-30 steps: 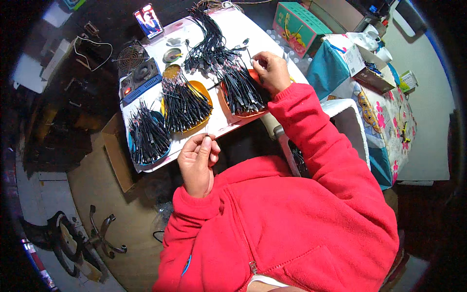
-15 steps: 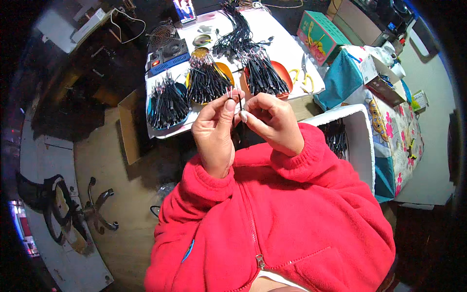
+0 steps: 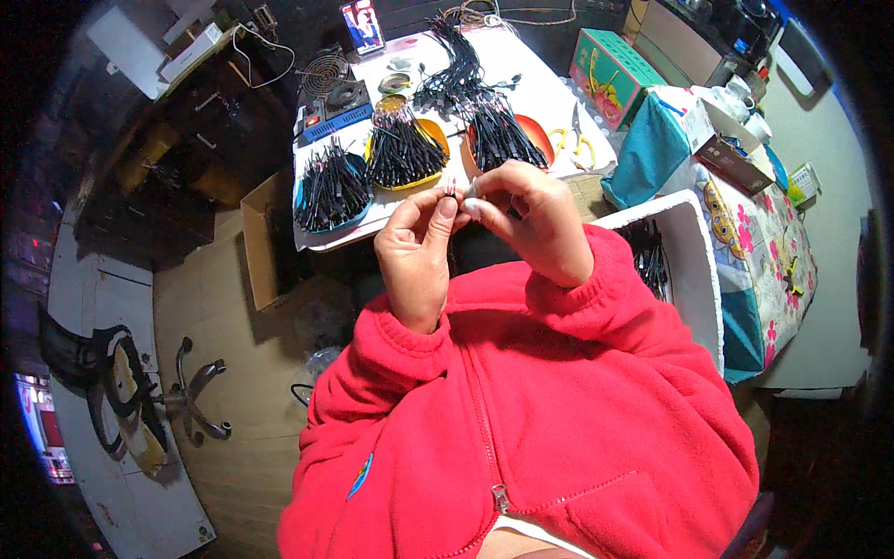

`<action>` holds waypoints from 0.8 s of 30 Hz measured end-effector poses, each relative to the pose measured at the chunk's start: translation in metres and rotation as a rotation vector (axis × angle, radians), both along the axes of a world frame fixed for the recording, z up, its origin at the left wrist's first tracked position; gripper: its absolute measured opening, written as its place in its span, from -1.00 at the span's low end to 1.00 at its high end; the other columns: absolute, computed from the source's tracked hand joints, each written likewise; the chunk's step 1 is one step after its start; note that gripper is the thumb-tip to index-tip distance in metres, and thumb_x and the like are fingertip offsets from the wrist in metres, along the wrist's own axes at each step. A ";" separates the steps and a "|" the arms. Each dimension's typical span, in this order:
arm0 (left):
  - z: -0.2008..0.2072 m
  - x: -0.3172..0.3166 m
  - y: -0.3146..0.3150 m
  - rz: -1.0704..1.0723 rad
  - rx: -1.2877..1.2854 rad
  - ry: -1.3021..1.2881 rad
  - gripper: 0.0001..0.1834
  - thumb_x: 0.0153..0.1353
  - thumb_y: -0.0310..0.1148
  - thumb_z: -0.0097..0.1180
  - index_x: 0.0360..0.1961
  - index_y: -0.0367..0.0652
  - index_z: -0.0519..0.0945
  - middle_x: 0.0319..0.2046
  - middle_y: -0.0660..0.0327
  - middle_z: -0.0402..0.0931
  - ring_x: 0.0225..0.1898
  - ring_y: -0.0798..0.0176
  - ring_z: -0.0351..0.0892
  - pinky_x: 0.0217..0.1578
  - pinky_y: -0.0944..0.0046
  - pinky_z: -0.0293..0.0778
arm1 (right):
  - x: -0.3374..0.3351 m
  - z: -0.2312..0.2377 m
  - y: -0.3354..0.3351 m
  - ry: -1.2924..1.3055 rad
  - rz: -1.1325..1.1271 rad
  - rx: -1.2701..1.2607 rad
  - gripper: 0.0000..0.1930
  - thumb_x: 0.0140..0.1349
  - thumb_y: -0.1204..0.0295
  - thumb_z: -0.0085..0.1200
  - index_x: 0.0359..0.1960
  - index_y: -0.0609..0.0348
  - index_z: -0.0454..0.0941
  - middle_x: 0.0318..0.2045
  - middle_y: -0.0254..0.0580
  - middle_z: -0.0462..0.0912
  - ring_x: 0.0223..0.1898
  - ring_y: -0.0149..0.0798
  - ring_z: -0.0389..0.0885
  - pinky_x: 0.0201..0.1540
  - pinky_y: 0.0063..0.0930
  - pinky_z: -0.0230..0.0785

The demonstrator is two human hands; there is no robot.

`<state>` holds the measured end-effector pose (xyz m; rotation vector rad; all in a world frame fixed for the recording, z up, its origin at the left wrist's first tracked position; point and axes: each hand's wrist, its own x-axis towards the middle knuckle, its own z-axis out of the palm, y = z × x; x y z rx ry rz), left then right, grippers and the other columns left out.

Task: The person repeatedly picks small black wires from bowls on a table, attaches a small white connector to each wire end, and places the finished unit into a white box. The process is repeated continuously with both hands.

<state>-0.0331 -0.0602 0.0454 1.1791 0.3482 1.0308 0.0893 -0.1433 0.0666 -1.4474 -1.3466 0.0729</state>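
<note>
My left hand (image 3: 417, 261) is closed, thumb and fingers pinching a thin black cable whose pale pinkish wire ends (image 3: 451, 187) stick up above the fingertips. My right hand (image 3: 535, 222) is curled in a pinch, its fingertips touching those of the left; what lies between them is hidden. Beyond both hands, bundles of black cables rest in a blue tray (image 3: 360, 216), a yellow tray (image 3: 434, 136) and a red-orange tray (image 3: 534, 130) on a white table (image 3: 410, 48). A further heap of black cables (image 3: 450, 67) lies behind them.
A blue electric device (image 3: 337, 118) with a red light stands at the table's left, near a small round tin (image 3: 394, 82). Yellow-handled scissors (image 3: 581, 140) lie at the right. A white foam box (image 3: 700, 270) holding cables is beside me; a cardboard box (image 3: 263, 244) sits left.
The right hand's fingertips have closed in against the left's, and the dark strand upright between them no longer shows. The view has shifted slightly.
</note>
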 end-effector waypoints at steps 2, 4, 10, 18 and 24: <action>0.002 -0.003 -0.002 -0.001 0.110 0.082 -0.84 0.31 -0.49 0.07 -0.14 -0.33 0.57 -0.34 0.22 0.63 -0.43 0.51 0.50 -0.44 0.54 0.38 | 0.003 0.004 0.000 0.171 0.080 0.007 -0.88 0.14 0.55 0.22 -0.30 0.25 0.55 -0.46 -0.31 0.51 -0.46 -0.53 0.46 -0.41 -0.61 0.34; 0.002 -0.004 -0.004 -0.045 0.116 0.086 -0.87 0.33 -0.47 0.05 -0.18 -0.30 0.56 -0.43 0.27 0.61 -0.50 0.57 0.43 -0.51 0.57 0.27 | 0.004 0.005 0.002 0.314 0.158 0.020 -0.87 0.15 0.52 0.22 -0.29 0.26 0.55 -0.46 -0.29 0.53 -0.46 -0.51 0.49 -0.41 -0.59 0.38; 0.002 -0.007 -0.003 -0.192 -0.049 0.013 -0.85 0.34 -0.42 0.04 -0.16 -0.25 0.56 -0.48 0.29 0.55 -0.58 0.60 0.31 -0.58 0.61 0.15 | 0.006 -0.002 0.005 0.742 0.478 0.036 -0.88 0.26 0.54 0.11 -0.22 0.33 0.52 -0.33 -0.33 0.61 -0.33 -0.51 0.56 -0.24 -0.64 0.45; 0.001 -0.009 0.000 -0.326 -0.238 -0.090 -0.82 0.32 -0.41 0.06 -0.14 -0.29 0.55 -0.50 0.28 0.52 -0.62 0.57 0.25 -0.62 0.58 0.11 | -0.003 -0.017 0.010 1.084 0.622 0.101 -0.87 0.28 0.49 0.09 -0.21 0.31 0.53 -0.33 -0.27 0.61 -0.35 -0.44 0.58 -0.26 -0.59 0.48; -0.001 -0.013 0.005 -0.409 -0.279 -0.057 -0.80 0.32 -0.43 0.06 -0.15 -0.36 0.55 -0.42 0.18 0.57 -0.59 0.55 0.29 -0.61 0.58 0.14 | -0.002 -0.018 0.012 1.226 0.693 0.038 -0.81 0.27 0.49 0.08 -0.12 0.28 0.45 -0.31 -0.29 0.56 -0.33 -0.47 0.52 -0.28 -0.62 0.39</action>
